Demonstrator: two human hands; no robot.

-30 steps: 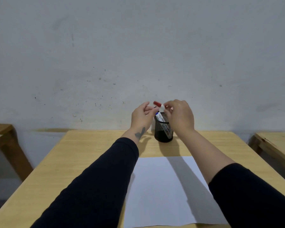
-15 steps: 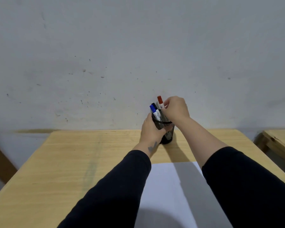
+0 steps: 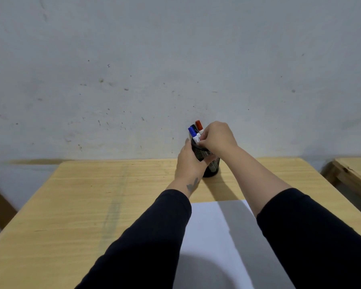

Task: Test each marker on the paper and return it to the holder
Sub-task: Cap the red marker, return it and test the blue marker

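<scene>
The step in hand looks like the drawing of a marker out of the black mesh holder [image 3: 212,163], which stands at the far edge of the wooden table [image 3: 92,205], at about 12 o'clock from the white paper [image 3: 217,236] lying nearer the person. The left hand [image 3: 191,161] is wrapped around the holder's near-left side, closed on it and steadying it. The right hand [image 3: 218,137] sits over the holder's mouth from the 2 o'clock side, its fingertips [image 3: 202,138] pinched narrowly at the white barrel of the blue-capped marker [image 3: 193,133]; it seems to hold that marker, though the knuckles hide the contact. Three caps rise above the rim, tilted toward 11 o'clock: the blue one nearest the fingers, a black-capped marker [image 3: 194,127] just behind it, and a red-capped marker [image 3: 199,125] at the back, all close together and just at 10 o'clock from the right hand. The paper appears unmarked, so the testing is likely at its start. The next move calls for a straight lift along the marker's tilt, with the left hand keeping the light holder down, then uncapping and bringing the tip toward 6 o'clock onto the sheet.
</scene>
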